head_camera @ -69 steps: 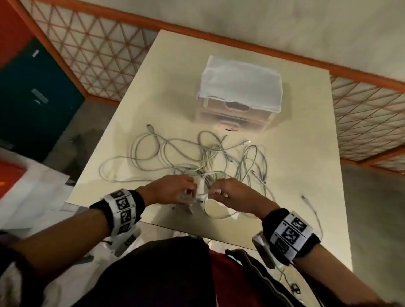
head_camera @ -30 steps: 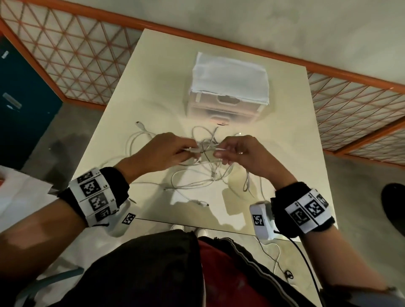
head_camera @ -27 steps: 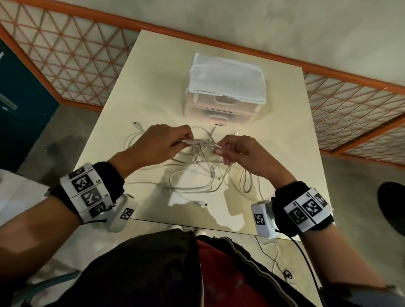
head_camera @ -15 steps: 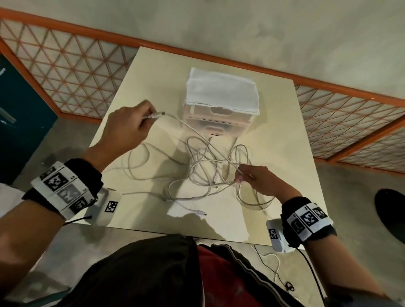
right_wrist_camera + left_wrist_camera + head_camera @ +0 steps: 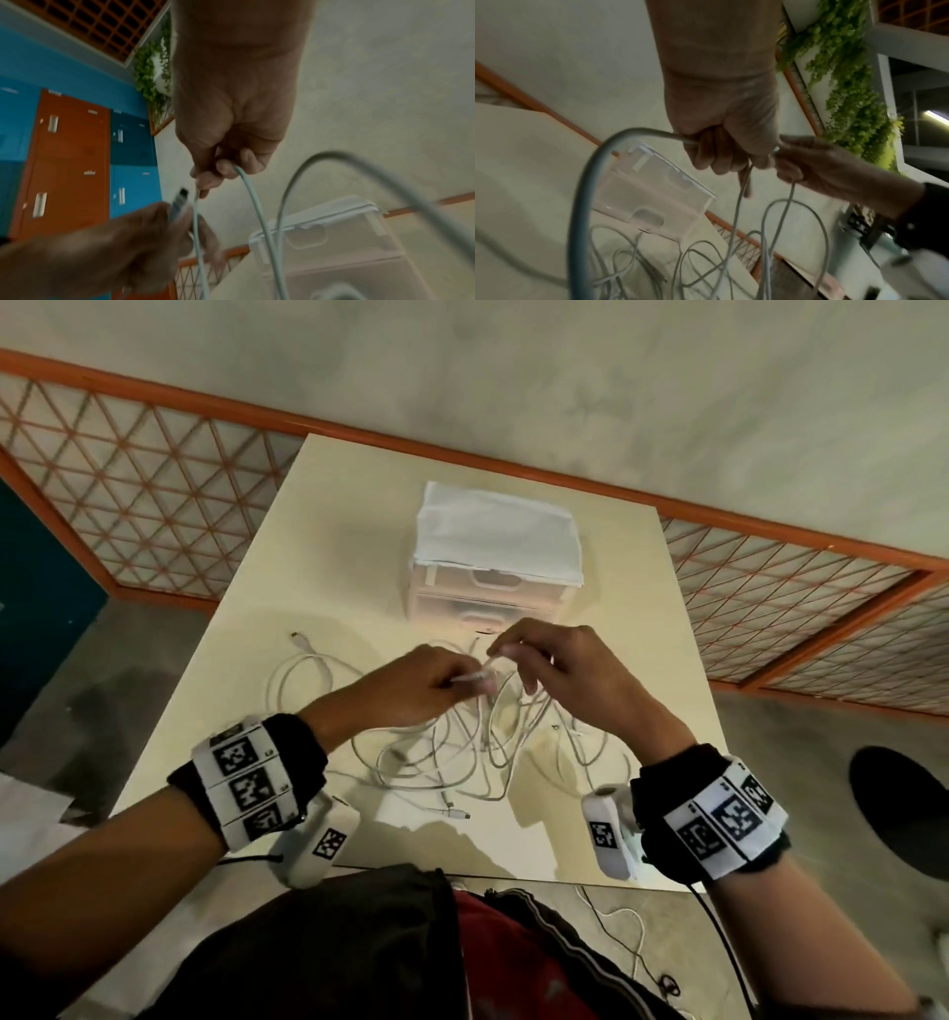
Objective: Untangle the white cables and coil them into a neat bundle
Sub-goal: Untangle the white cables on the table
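Note:
A tangle of white cables lies on the cream table, partly lifted under both hands. My left hand pinches a cable end with its plug above the tangle; in the left wrist view its fingers curl round a thick loop of cable. My right hand is just right of it and pinches a cable strand between thumb and fingertips. The two hands nearly touch. One loose plug end lies at the far left of the table.
A clear plastic drawer box with a white cloth on top stands just behind the hands. Another plug lies near the table's front edge. Orange lattice railing borders the table. A thin cable lies on the floor below.
My left hand, which had pulled a cable end out to the far left, has come back to the middle. My right hand has risen from the tangle to meet it.

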Motion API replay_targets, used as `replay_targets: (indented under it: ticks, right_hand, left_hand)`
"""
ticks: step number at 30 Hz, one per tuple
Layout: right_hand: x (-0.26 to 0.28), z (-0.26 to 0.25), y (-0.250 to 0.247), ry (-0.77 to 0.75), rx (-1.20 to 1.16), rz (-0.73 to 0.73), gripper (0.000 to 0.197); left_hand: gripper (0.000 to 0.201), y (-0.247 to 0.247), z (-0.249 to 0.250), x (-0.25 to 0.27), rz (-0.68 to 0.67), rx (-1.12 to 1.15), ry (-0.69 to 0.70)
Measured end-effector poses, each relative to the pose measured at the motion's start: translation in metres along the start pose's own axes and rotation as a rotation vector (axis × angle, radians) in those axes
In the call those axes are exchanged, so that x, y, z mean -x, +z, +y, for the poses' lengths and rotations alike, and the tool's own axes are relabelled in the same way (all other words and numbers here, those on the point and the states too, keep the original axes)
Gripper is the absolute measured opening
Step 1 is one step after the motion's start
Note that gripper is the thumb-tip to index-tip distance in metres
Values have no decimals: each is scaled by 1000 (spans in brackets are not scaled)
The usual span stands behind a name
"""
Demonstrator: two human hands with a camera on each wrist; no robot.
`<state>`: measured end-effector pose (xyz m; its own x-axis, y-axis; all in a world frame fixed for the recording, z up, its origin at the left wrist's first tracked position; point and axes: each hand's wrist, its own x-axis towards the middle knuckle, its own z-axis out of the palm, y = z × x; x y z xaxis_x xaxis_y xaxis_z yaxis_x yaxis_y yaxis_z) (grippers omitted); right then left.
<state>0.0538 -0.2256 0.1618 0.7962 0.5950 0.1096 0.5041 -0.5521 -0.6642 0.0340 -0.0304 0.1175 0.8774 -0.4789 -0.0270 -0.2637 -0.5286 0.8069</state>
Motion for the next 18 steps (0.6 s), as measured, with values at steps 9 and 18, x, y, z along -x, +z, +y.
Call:
replay_targets:
  ticks: [9, 18]
  right_hand:
    - [33, 54, 23, 289, -118, -216, 27]
    - [57, 90, 9, 332, 135, -60, 14]
  left_hand:
    - [24, -43, 3, -3, 733, 12, 180]
    - [28, -47, -64, 14, 583, -335, -205]
